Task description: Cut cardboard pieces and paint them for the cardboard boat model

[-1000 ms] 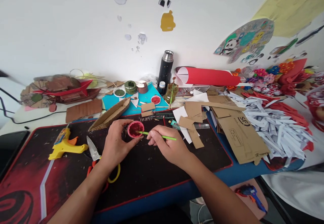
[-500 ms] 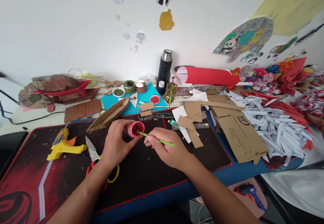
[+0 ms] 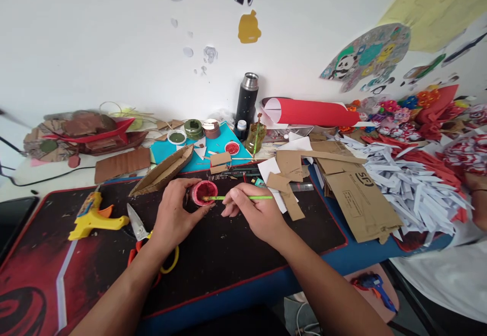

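My left hand (image 3: 178,205) is wrapped round a small jar of red paint (image 3: 198,189), tilted so that its mouth faces up and toward me. Between the fingers of my right hand (image 3: 253,209) is a paintbrush with a thin green handle (image 3: 243,197). Its bristle end reaches into the jar's mouth, at the rim. Just behind the jar lies a boat-shaped cardboard piece (image 3: 163,170). Scissors (image 3: 139,224) with red and yellow handles are partly hidden under my left forearm.
A yellow glue gun (image 3: 95,217) lies on the dark mat at left. Paint pots, a black thermos (image 3: 247,100) and a glass jar (image 3: 255,138) stand along the back. Cardboard pieces (image 3: 357,199) and a heap of white paper strips (image 3: 414,189) are at right, beside another person's arm.
The brush has swung to a flatter angle, its handle end rising and moving right. My right hand has shifted slightly up. My left hand keeps holding the jar.
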A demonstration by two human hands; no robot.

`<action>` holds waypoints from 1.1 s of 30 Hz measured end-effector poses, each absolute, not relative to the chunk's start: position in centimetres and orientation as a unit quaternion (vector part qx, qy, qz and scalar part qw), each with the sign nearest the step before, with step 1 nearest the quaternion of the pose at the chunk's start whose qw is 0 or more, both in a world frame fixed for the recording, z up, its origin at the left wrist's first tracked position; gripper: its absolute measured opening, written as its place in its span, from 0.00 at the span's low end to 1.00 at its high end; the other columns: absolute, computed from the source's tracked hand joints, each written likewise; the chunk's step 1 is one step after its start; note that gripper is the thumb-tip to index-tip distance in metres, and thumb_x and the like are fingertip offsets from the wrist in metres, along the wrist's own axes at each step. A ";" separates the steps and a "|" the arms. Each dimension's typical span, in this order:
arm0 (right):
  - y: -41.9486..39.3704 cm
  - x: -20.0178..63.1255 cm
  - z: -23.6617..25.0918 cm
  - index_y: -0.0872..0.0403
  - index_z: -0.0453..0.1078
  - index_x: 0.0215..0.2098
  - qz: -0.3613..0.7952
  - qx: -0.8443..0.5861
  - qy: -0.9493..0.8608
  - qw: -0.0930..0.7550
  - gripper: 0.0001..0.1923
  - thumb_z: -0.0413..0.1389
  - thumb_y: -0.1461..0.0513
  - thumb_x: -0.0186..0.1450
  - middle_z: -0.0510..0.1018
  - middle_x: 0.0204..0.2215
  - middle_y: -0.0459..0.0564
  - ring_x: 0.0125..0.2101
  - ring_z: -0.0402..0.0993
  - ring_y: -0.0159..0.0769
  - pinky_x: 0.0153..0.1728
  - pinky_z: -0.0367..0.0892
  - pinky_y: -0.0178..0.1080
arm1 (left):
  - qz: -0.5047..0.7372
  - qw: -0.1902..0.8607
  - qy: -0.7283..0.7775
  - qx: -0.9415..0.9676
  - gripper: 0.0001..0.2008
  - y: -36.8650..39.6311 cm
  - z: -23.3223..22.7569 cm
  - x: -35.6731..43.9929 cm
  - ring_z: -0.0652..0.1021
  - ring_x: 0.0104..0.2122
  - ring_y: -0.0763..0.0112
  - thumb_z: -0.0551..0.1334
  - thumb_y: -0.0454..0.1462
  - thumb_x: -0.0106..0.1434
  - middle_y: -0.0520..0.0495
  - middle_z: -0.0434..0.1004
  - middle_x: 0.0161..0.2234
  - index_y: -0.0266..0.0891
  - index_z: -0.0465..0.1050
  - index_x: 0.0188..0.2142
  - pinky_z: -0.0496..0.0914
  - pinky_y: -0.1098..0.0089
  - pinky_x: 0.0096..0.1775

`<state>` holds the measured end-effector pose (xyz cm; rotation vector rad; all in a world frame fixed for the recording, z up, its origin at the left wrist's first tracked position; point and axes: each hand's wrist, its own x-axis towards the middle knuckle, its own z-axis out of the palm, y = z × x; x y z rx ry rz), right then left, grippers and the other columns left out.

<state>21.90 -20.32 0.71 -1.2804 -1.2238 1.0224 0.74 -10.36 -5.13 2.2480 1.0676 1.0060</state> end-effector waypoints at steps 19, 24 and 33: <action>-19.7 22.0 -1.2 0.52 0.79 0.38 0.437 -0.542 -0.449 0.560 0.28 0.57 0.38 0.77 0.84 0.25 0.48 0.28 0.85 0.37 0.31 0.80 0.38 | 0.361 0.231 0.388 0.816 0.21 -10.3 -5.0 0.6 0.82 0.48 0.48 0.74 0.50 0.64 0.42 0.83 0.48 0.47 0.75 0.52 0.78 0.51 0.48; -20.4 22.9 -0.6 0.52 0.81 0.40 0.440 -0.546 -0.472 0.535 0.26 0.57 0.40 0.78 0.86 0.30 0.49 0.30 0.85 0.37 0.33 0.80 0.38 | 0.361 0.224 0.385 0.819 0.22 -10.1 -5.0 0.6 0.82 0.49 0.48 0.74 0.49 0.63 0.43 0.83 0.48 0.47 0.75 0.53 0.77 0.51 0.50; -20.4 23.1 -0.2 0.52 0.82 0.48 0.524 -0.485 -0.503 0.487 0.21 0.57 0.46 0.79 0.86 0.37 0.50 0.33 0.87 0.36 0.31 0.78 0.34 | 0.360 0.255 0.375 0.815 0.23 -10.2 -5.2 0.4 0.82 0.49 0.50 0.73 0.51 0.66 0.42 0.82 0.49 0.47 0.74 0.55 0.79 0.53 0.47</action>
